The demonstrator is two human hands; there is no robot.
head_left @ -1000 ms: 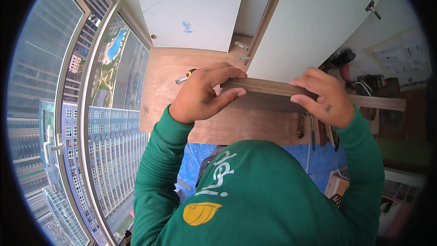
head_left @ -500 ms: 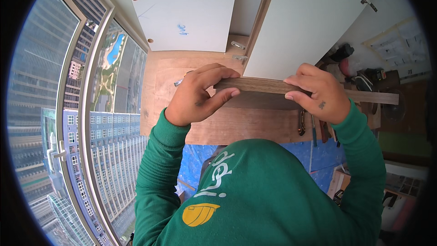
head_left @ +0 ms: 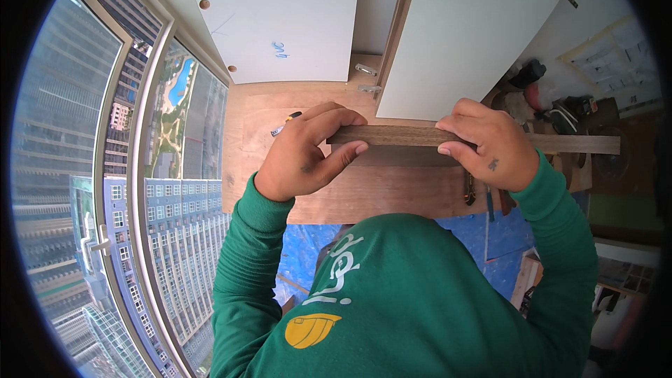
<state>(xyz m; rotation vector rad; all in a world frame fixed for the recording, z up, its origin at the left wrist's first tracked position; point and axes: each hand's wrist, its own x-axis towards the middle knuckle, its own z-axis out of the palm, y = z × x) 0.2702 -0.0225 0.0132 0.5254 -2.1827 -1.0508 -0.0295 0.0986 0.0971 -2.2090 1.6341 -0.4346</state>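
A brown wood-grain edge banding strip [head_left: 399, 136] lies along the top edge of a panel [head_left: 402, 157] that stands on edge over the workbench. Across the strip's left end, my left hand [head_left: 302, 154] is closed, thumb on the near side and fingers on the far side. My right hand [head_left: 493, 145] grips the strip and panel edge the same way farther right. Beyond that hand, a loose length of the strip sticks out to the right. Most of the panel's lower part is hidden from above.
Behind my hands are a white panel with round holes [head_left: 280, 21] and a larger white door panel with hinges [head_left: 476, 28]. A utility knife [head_left: 469, 189] lies on the wooden workbench [head_left: 336, 199]. Tools crowd the right side; windows [head_left: 182, 238] are on the left. Blue sheeting [head_left: 301, 245] covers the floor.
Both hands keep their hold on the strip and panel edge. The view has shifted slightly, and the strip's upper face shows a little wider now.
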